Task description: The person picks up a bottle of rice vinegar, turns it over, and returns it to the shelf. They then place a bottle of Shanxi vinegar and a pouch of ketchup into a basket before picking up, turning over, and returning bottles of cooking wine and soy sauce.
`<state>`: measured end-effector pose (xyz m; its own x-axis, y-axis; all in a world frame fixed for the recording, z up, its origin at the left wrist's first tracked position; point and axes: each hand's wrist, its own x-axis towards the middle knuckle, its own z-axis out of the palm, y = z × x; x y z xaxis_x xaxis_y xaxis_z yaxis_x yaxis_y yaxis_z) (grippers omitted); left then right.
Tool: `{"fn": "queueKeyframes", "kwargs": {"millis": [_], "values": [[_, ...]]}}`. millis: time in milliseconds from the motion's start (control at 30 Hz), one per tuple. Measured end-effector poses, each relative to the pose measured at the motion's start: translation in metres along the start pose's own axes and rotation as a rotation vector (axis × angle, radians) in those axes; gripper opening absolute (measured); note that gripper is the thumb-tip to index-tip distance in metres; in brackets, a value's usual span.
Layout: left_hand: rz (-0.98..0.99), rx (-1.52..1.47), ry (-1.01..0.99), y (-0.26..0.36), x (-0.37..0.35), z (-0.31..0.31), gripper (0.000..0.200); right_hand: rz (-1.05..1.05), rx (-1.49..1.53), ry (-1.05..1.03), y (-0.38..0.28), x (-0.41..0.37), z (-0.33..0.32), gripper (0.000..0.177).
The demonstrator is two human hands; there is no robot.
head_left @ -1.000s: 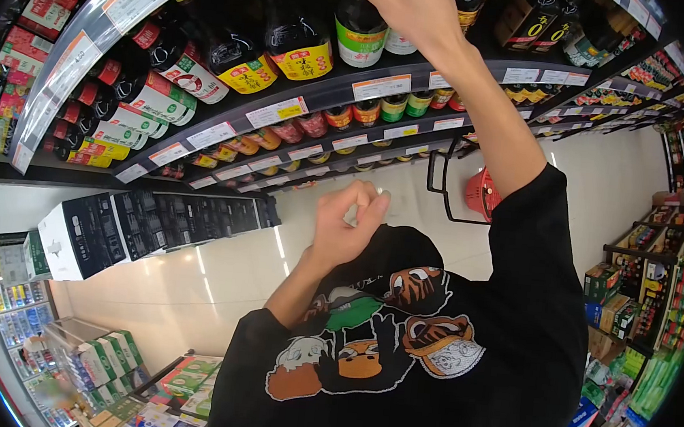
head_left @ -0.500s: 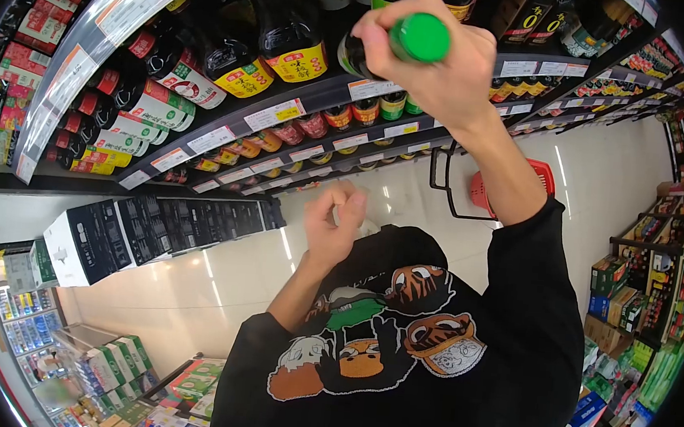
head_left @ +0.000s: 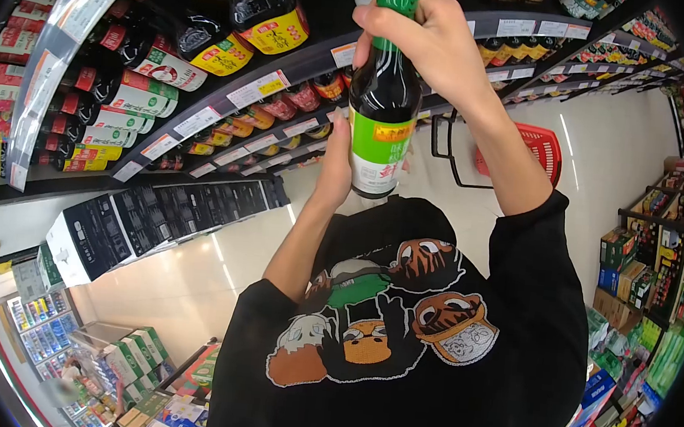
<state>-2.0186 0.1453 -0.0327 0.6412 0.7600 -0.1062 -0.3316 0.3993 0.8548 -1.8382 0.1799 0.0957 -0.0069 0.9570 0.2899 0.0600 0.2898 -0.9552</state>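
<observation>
A dark glass bottle [head_left: 380, 148] with a green cap and a green and white label hangs upright in front of the shelf. My right hand [head_left: 430, 38] is closed around its neck, just under the cap. Against the lower left side of the bottle is my left hand [head_left: 336, 164], thumb up, its other fingers mostly hidden behind the glass. Dark bottles with yellow labels [head_left: 275, 30] stand on the shelf to the left of the held one.
A curved shelf edge [head_left: 259, 91] with price tags crosses the upper view, with lower tiers beneath. On the floor to the right is a red basket [head_left: 538, 153] with a black handle. Stacked black boxes [head_left: 171, 215] stand at the left.
The bottle has come off the shelf toward me in my right hand, and its label now shows. My left hand has risen from below to the bottle's side.
</observation>
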Motion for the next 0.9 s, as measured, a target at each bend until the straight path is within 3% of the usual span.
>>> {"fn": "queueKeyframes", "kwargs": {"millis": [100,167,200,267,300,400,500,900], "values": [[-0.033,-0.078,-0.036,-0.003,-0.006,0.010,0.088,0.052,0.044,0.025,0.029,0.000,-0.003,0.029],[-0.049,-0.157,-0.074,-0.004,-0.007,0.016,0.085,0.568,0.302,-0.156,0.006,0.016,-0.026,0.036],[-0.083,-0.214,-0.088,-0.004,-0.010,0.021,0.086,0.577,0.304,-0.152,0.019,0.010,-0.020,0.036],[-0.156,-0.292,-0.091,-0.001,-0.014,0.030,0.087,0.040,0.167,0.079,0.052,-0.005,0.000,0.032],[-0.164,-0.296,-0.093,0.001,-0.015,0.035,0.087,0.047,0.165,0.084,0.052,-0.010,0.000,0.032],[-0.283,-0.326,0.032,0.008,-0.020,0.046,0.093,0.248,0.592,0.088,0.056,-0.028,0.004,0.038],[-0.333,-0.364,0.037,0.007,-0.024,0.048,0.092,0.249,0.806,0.084,0.067,-0.041,0.009,0.037],[-0.392,-0.382,0.008,0.003,-0.031,0.045,0.083,0.287,0.730,0.147,0.065,-0.053,0.012,0.035]]}}
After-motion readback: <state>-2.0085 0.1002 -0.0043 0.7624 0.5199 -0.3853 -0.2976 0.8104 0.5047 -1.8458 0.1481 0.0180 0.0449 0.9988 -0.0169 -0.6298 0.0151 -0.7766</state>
